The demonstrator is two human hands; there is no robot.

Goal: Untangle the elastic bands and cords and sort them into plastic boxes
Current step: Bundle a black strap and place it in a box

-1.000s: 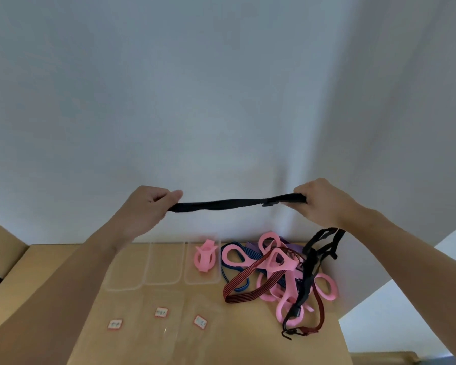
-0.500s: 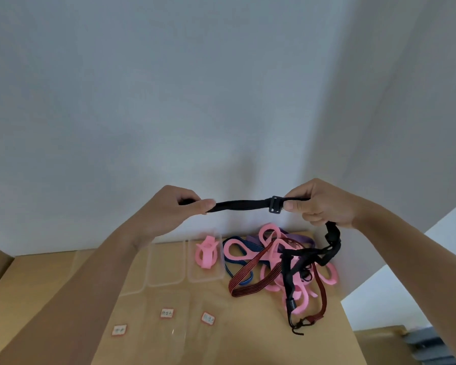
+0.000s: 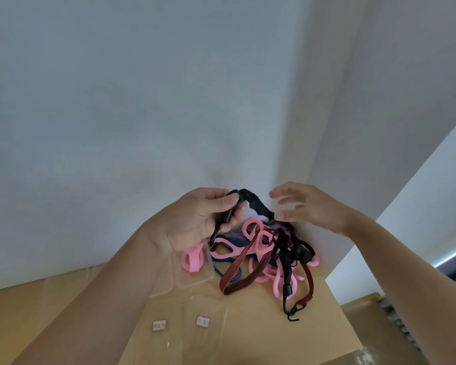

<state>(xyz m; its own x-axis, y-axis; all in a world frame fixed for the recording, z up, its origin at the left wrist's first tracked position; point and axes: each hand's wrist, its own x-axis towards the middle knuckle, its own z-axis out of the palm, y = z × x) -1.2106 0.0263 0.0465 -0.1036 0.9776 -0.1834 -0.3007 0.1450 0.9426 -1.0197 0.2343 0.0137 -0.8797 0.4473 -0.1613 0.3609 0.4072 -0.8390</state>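
My left hand (image 3: 200,219) is raised above the table and holds a folded black strap (image 3: 250,204), which arches over to my right hand (image 3: 303,206). The right hand's fingers are spread and blurred beside the strap; it grips nothing I can see. The strap trails down into a tangle (image 3: 269,259) of pink rubber loops, a red-and-black striped cord (image 3: 244,270), a blue cord, a purple band and a dark red cord with a hook (image 3: 295,312). One pink loop piece (image 3: 192,260) lies in a clear plastic box (image 3: 195,280).
Clear plastic boxes stand in a row at the table's back, partly behind my left arm. Clear lids with small red-framed labels (image 3: 203,321) lie nearer me. The wooden table (image 3: 261,333) meets a white wall; its right edge drops off beside the tangle.
My hands have come together, so the black strap went from stretched straight to folded in my left hand. My right hand has let go and spread its fingers.
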